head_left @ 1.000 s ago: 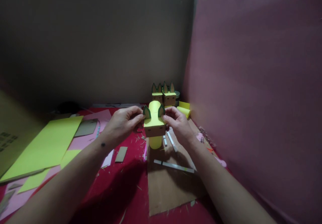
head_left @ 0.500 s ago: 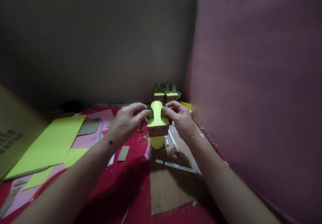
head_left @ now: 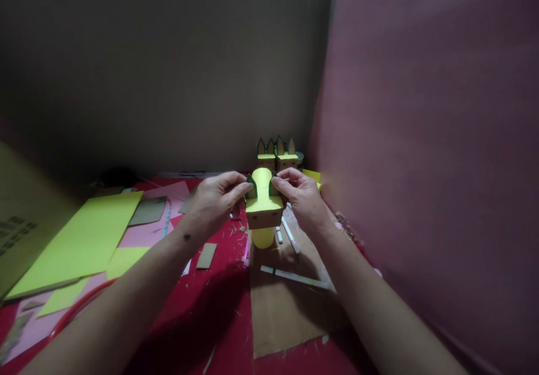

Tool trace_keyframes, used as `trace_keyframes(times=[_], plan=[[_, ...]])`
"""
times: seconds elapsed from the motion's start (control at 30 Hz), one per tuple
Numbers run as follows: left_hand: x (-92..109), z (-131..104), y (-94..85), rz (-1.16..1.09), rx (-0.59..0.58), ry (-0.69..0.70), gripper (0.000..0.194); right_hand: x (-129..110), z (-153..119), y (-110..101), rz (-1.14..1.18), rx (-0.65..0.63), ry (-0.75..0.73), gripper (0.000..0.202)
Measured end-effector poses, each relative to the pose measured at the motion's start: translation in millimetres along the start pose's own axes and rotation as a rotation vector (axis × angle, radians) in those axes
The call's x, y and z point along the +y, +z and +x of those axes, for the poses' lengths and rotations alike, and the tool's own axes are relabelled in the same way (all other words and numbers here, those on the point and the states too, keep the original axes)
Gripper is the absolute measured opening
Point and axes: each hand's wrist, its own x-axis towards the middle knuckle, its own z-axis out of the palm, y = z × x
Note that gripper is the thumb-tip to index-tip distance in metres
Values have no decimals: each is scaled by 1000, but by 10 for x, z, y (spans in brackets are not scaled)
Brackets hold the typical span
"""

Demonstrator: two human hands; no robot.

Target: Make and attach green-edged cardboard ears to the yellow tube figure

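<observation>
In the middle stands a small cardboard box figure [head_left: 264, 219] with a yellow paper top and a rounded yellow paper piece behind and below it. Two pointed, green-edged cardboard ears rise from its top. My left hand [head_left: 217, 198] pinches the left ear [head_left: 251, 187] between thumb and fingers. On the other side, my right hand [head_left: 301, 192] pinches the right ear [head_left: 274, 186] the same way. Two similar box figures [head_left: 277, 160] with pointed ears stand behind, near the wall.
A brown cardboard sheet [head_left: 290, 319] lies on the red table covering [head_left: 197, 313], with white pens [head_left: 295, 277] on it. Yellow paper [head_left: 80, 234], pink paper and cardboard scraps spread at left. A pink-covered wall [head_left: 429, 156] bounds the right side. A printed carton [head_left: 25, 223] stands far left.
Both hands keep their pinch on the ears, and the box figure stays in place. Only a very slight shift of the view shows.
</observation>
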Motion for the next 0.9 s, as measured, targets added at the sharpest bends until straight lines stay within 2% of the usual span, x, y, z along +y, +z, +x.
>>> trace_keyframes(times=[0.2, 0.43, 0.53, 0.7, 0.9], plan=[[-21, -8, -2, -3, -7, 11, 31, 33, 4, -11, 0, -3, -12, 36], [-67, 2, -15, 2, -20, -9, 30, 37, 7, -17, 3, -10, -10, 48], [-78, 16, -15, 4, -28, -41, 31, 47, 17, -31, 1, -16, -13, 47], [-63, -2, -110, -22, -15, -83, 35, 128, 41, -166, -35, -15, 19, 21], [-181, -117, -254, -60, -30, -92, 43, 298, -48, -348, -49, -21, 74, 30]])
